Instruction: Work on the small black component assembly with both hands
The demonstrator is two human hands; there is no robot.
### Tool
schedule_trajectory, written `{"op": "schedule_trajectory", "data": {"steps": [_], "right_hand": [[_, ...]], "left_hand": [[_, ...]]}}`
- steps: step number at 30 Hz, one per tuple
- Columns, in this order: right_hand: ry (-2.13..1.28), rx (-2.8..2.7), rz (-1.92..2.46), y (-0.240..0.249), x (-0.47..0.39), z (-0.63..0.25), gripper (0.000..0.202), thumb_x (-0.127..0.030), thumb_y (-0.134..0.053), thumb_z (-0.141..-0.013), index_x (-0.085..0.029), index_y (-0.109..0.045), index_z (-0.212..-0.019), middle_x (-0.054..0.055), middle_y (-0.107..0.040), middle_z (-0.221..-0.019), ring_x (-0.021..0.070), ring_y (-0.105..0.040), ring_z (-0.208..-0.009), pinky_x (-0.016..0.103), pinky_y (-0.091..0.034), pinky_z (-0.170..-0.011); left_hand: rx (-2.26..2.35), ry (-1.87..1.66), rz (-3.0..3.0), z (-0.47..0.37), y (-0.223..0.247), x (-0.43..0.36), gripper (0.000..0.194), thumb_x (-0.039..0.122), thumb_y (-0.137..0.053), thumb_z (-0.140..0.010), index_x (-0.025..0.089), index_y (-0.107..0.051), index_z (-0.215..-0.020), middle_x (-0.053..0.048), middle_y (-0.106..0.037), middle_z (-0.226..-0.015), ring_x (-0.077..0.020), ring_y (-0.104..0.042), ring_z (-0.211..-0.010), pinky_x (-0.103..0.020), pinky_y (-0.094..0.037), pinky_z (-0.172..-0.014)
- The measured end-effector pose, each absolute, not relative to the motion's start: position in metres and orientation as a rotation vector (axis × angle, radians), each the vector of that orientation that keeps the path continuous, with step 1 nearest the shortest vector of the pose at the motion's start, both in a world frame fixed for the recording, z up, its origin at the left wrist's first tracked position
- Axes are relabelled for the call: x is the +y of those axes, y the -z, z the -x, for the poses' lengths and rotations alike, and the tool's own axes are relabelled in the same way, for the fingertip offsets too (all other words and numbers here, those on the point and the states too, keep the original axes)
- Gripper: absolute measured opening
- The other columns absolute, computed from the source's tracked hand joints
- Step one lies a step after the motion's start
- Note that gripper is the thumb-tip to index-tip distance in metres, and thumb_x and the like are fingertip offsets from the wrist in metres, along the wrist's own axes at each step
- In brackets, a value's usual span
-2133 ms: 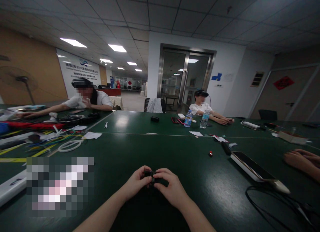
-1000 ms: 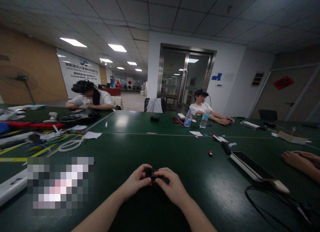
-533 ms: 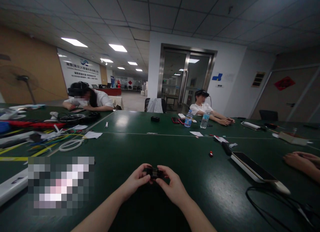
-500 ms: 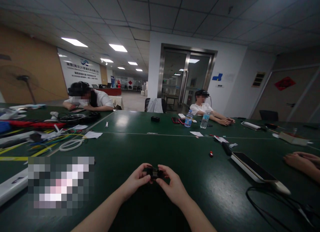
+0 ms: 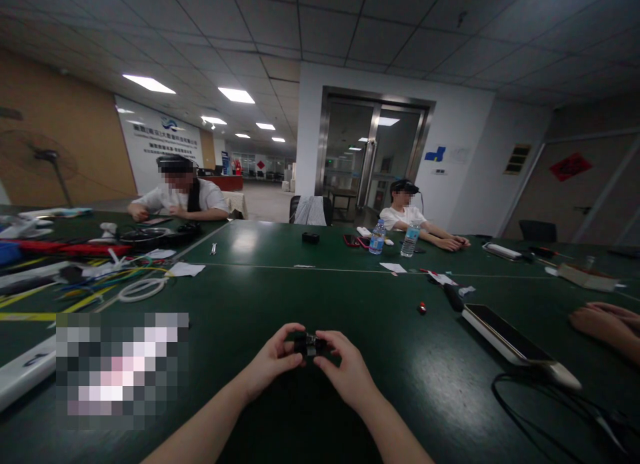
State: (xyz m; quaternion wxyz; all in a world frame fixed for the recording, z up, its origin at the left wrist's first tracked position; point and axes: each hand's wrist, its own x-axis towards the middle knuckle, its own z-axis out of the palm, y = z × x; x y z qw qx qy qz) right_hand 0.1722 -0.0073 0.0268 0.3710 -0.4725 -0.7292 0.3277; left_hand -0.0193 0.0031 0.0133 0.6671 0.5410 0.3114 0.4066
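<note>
1. One green table under everything; bare stretch in front of the hands. Good spot to work: I'd stay low over it so any drop is short and lands in sight.
2. Two forearms angle in from the near edge. Can't tell whether they rest on the tabletop; bracing them would steady fine finger work.
3. White device with dark screen and black cable sit off to the right, well apart from the hands. Elbow room looks fine; mind the cable on wide moves.
4. Left hand pinches the object's left end, index above, thumb below. Right hand does the same at the right end. Grip force: can't tell. Go light, fingertips only, even both sides.
5. Small dark object is between the two hands, ends partly hidden by fingers. Best handled by its ends, middle uncovered, turned in small increments.
6. Small red item lies alone to the right, untouched. Easy to knock; give it clearance.
7. Pale patch mid-object, detail too small to read. More light or a slight tilt should help.
</note>
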Motion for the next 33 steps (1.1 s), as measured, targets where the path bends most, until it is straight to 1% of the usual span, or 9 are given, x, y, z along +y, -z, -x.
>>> {"op": "schedule_trajectory", "data": {"steps": [8, 14, 20, 26, 33], "right_hand": [[-0.856, -1.861, 1.208, -0.0269, -0.0079, -0.1723, 0.043, -0.015, -0.06, -0.071, -0.029, -0.053, -0.111, 0.0, -0.056, -0.11, 0.0187, -0.054, -0.101, 0.034, -0.045, -0.085], [-0.881, -1.858, 1.199, -0.0232, -0.0068, -0.1713, 0.041, -0.019, -0.058, -0.074, -0.028, -0.052, -0.114, 0.001, -0.056, -0.11, 0.0181, -0.055, -0.098, 0.033, -0.046, -0.086], [-0.871, -1.867, 1.187, -0.0234, -0.0066, -0.1718, 0.04, -0.021, -0.056, -0.075, -0.026, -0.053, -0.114, 0.003, -0.058, -0.108, 0.0185, -0.057, -0.095, 0.032, -0.046, -0.084], [-0.889, -1.829, 1.178, -0.019, -0.0045, -0.1722, 0.04, -0.022, -0.057, -0.073, -0.029, -0.054, -0.113, 0.001, -0.059, -0.107, 0.0193, -0.058, -0.094, 0.033, -0.048, -0.081], [-0.883, -1.804, 1.139, -0.023, -0.0089, -0.1725, 0.039, -0.021, -0.058, -0.072, -0.03, -0.056, -0.11, 0.001, -0.061, -0.103, 0.0207, -0.059, -0.09, 0.035, -0.049, -0.078]], "left_hand": [[0.718, -0.922, -1.233, 0.0192, -0.0133, 0.0035, 0.045, 0.018, -0.062, -0.073, 0.024, -0.04, -0.112, -0.003, -0.064, -0.094, -0.0159, -0.059, -0.079, -0.035, -0.04, -0.08], [0.735, -0.901, -1.212, 0.019, -0.0136, 0.0038, 0.059, 0.022, -0.067, -0.069, 0.025, -0.034, -0.119, -0.006, -0.061, -0.1, -0.0191, -0.058, -0.087, -0.037, -0.039, -0.084], [0.726, -0.92, -1.245, 0.0182, -0.0122, 0.0037, 0.046, 0.025, -0.064, -0.072, 0.025, -0.04, -0.113, -0.004, -0.061, -0.098, -0.0179, -0.058, -0.083, -0.037, -0.039, -0.082], [0.746, -0.899, -1.246, 0.0182, -0.0137, 0.0036, 0.044, 0.026, -0.064, -0.073, 0.024, -0.042, -0.112, -0.005, -0.062, -0.097, -0.0195, -0.058, -0.085, -0.038, -0.038, -0.083], [0.744, -0.904, -1.254, 0.019, -0.0137, 0.0031, 0.042, 0.023, -0.062, -0.074, 0.024, -0.041, -0.111, -0.004, -0.063, -0.096, -0.0179, -0.058, -0.084, -0.037, -0.039, -0.082]]}}
